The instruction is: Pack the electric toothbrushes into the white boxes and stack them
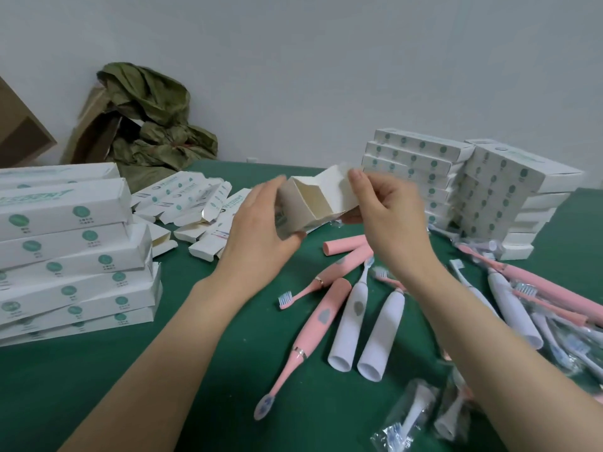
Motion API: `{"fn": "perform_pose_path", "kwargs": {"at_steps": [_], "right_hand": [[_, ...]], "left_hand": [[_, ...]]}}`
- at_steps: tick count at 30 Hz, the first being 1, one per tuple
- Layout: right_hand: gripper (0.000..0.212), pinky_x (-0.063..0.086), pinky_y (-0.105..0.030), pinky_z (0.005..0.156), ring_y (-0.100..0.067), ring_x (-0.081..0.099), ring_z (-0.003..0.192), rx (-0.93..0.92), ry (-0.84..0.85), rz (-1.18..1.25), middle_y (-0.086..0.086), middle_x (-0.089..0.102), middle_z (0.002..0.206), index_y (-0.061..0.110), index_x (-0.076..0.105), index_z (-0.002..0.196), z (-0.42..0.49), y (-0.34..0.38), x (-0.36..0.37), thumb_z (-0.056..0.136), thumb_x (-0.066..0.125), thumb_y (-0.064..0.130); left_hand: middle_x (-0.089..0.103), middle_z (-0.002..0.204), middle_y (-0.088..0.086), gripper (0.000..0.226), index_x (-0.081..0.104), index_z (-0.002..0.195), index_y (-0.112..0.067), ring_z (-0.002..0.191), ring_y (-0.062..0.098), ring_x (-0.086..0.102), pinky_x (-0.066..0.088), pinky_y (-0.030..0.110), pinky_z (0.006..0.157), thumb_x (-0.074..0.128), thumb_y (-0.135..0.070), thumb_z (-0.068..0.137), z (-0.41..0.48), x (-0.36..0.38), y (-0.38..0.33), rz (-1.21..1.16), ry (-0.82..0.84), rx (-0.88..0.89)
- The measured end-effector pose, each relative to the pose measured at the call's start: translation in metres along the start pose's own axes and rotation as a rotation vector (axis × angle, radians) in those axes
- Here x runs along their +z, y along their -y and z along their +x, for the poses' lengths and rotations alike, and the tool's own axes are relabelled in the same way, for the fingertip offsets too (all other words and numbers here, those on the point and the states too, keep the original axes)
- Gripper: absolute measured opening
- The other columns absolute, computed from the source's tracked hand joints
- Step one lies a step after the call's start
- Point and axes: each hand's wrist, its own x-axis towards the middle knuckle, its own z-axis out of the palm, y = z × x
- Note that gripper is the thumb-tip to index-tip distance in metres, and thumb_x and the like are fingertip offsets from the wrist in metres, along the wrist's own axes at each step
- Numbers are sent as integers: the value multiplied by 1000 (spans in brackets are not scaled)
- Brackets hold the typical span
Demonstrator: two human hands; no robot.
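Note:
An empty white box (313,199) is held above the green table (130,370), its open end facing me. My left hand (257,230) grips its left side. My right hand (381,213) pinches its end flap at the top right. Below the box lie pink toothbrushes (313,331) and white toothbrushes (350,321), scattered across the middle and right of the table. A stack of packed white boxes (421,171) stands at the back right, with a second stack (509,197) beside it.
A tall stack of white boxes (71,252) sits at the left. Several empty boxes (192,207) lie in a heap behind it. Bagged brush heads (414,415) lie at the lower right. A cardboard carton with green wrapping (146,125) stands against the wall.

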Motion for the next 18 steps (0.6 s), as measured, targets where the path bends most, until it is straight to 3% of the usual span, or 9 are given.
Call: {"fn": "perform_pose_path", "kwargs": {"at_steps": [2,5,8,12,16,18], "right_hand": [[42,49,-60,74,-41,65,75,37,-32,17,-36,60,82,-13,61,84,-1,-2,2,98,47,24],[31,54,-54,66,-17,68,61,84,-4,38,-25,66,80,-5,67,82,-4,-5,4,96,51,17],[27,50,-63,65,-14,68,60,158,115,85,-19,69,76,-6,67,84,-7,-3,5,94,53,14],[22,48,-68,67,-17,67,62,175,191,78,-14,72,81,3,71,88,-7,1,5,94,53,14],[22,47,-67,76,-20,66,63,235,219,147,-16,72,84,2,70,93,-5,4,4,96,52,15],[22,51,-59,81,-20,65,63,256,219,198,-13,71,79,1,70,92,-3,3,1,96,53,14]], "left_hand": [[43,134,10,73,39,137,-12,118,9,36,21,-1,96,68,2,72,0,-3,-4,-28,-56,97],[43,133,7,46,56,115,-17,123,19,40,27,13,103,56,1,72,-6,-2,-12,-16,-48,324],[45,127,0,21,65,93,-12,122,16,42,27,13,101,47,-13,84,-9,-1,-18,-127,-47,214],[53,109,-2,34,67,73,-12,108,-4,48,31,6,87,43,-24,93,-3,-10,-18,-232,-162,54],[62,99,-2,10,67,84,-19,98,2,55,40,16,88,59,-24,85,0,-14,-16,-265,-122,36],[61,102,-8,15,64,93,-20,101,-1,53,39,16,91,63,-28,81,0,-16,-16,-292,-47,38]]}}
